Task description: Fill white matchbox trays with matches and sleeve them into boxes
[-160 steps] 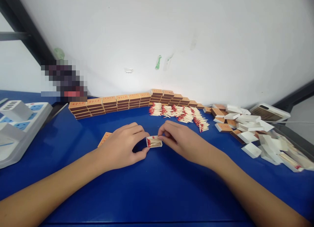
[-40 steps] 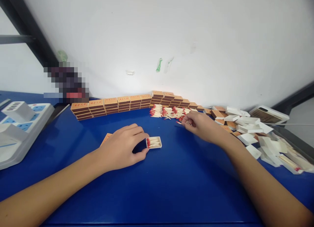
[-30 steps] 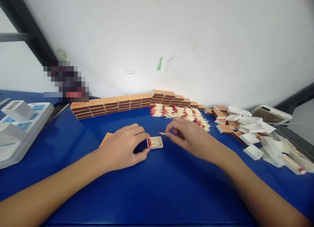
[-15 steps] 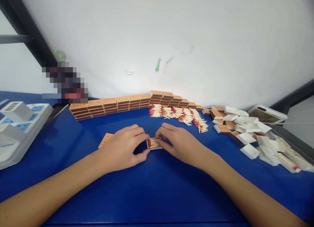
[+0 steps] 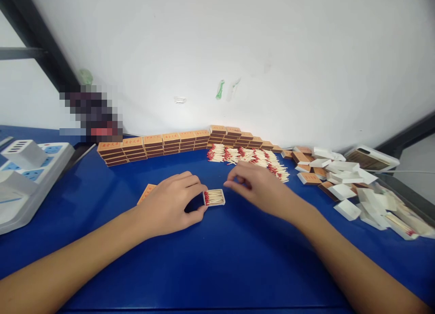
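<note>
A small white matchbox tray (image 5: 223, 197) lies on the blue table, filled with red-headed matches (image 5: 214, 196) whose heads point left. My left hand (image 5: 170, 200) grips the tray's left end between thumb and forefinger. Just up and right of the tray, my right hand (image 5: 253, 180) hovers with loosely bent fingers and nothing visible in it. Beyond that hand is a pile of loose matches (image 5: 217, 152), partly covered by it. An orange matchbox sleeve (image 5: 145, 194) sits partly hidden behind my left hand.
Stacked matchboxes (image 5: 152, 146) form a row along the white wall. At the right are heaped white trays and matchboxes (image 5: 343, 173), one tray (image 5: 401, 225) holding matches. A power strip (image 5: 50, 182) with plugs stands at the left.
My right hand has let go of the matches at the tray and moved up and right, uncovering the tray's right end. My left hand keeps its hold.
</note>
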### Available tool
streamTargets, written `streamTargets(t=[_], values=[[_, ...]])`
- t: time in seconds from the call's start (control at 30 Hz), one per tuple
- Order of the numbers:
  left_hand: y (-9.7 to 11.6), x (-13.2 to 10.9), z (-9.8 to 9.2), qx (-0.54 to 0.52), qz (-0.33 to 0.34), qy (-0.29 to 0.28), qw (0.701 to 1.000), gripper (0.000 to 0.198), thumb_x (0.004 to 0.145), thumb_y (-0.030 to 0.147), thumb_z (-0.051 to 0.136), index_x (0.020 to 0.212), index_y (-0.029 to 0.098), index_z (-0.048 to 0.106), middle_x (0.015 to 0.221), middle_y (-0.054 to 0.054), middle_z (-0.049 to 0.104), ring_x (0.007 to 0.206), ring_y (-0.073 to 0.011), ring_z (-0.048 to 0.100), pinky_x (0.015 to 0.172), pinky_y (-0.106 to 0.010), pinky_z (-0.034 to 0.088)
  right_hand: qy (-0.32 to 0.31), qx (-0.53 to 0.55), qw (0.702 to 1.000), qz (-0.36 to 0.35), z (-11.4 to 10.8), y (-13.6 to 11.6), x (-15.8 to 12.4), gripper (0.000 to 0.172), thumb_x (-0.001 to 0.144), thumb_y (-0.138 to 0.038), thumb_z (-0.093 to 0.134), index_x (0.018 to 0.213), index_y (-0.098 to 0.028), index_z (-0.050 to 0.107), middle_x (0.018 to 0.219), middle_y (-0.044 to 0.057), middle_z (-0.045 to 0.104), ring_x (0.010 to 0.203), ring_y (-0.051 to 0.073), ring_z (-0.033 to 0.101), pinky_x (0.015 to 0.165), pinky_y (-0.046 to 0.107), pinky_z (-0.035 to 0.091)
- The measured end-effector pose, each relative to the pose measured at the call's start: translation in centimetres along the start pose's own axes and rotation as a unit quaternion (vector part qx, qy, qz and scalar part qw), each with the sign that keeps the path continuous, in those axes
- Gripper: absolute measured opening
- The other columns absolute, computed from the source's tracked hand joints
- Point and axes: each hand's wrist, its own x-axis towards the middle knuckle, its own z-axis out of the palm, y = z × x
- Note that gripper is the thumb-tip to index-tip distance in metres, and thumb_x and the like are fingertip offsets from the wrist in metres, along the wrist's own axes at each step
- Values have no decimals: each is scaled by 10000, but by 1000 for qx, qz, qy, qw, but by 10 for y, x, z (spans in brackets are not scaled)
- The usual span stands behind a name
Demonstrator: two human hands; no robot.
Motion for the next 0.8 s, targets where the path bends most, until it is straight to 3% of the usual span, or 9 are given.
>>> streamTargets(t=[0.1, 0.27, 0.37, 0.67, 0.8], values=[[-2, -1, 0, -5, -4, -1, 1000, 267, 984, 303, 642, 1176, 152, 750, 1008, -75, 735, 968, -243, 678, 789, -369, 570, 39, -93, 991, 88, -20, 34, -3, 167, 1004, -296, 626, 883, -196, 683, 875, 64, 684, 758, 196, 601, 676, 306, 403], [-2, -1, 0, -9, -9, -5, 1000, 261, 985, 297, 632, 1172, 160, 751, 1010, -80, 740, 984, -242, 680, 794, -355, 561, -29, -132, 972, 190, -34, 79, -9, 255, 940, -394, 659, 766, -208, 647, 803, 68, 714, 723, 215, 624, 627, 316, 385], [-2, -1, -1, -10, -10, -9, 1000, 256, 987, 294, 621, 1164, 163, 751, 1017, -84, 741, 987, -243, 678, 812, -363, 564, -47, -120, 970, 208, -31, 83, -9, 293, 944, -432, 637, 749, -214, 626, 762, 61, 707, 685, 210, 620, 611, 320, 381], [-1, -2, -2, -6, -13, -9, 1000, 256, 991, 302, 613, 1164, 170, 747, 1005, -82, 736, 975, -241, 676, 775, -351, 559, -63, -86, 980, 167, -28, 82, -8, 204, 940, -361, 600, 850, -200, 687, 813, 66, 717, 691, 197, 616, 630, 305, 394], [-1, -1, -3, -10, -16, -15, 1000, 264, 987, 297, 621, 1177, 165, 748, 1013, -84, 737, 978, -247, 677, 793, -367, 566, -66, -80, 982, 155, -29, 82, -8, 224, 959, -383, 590, 827, -208, 636, 796, 56, 698, 670, 185, 589, 619, 299, 376]])
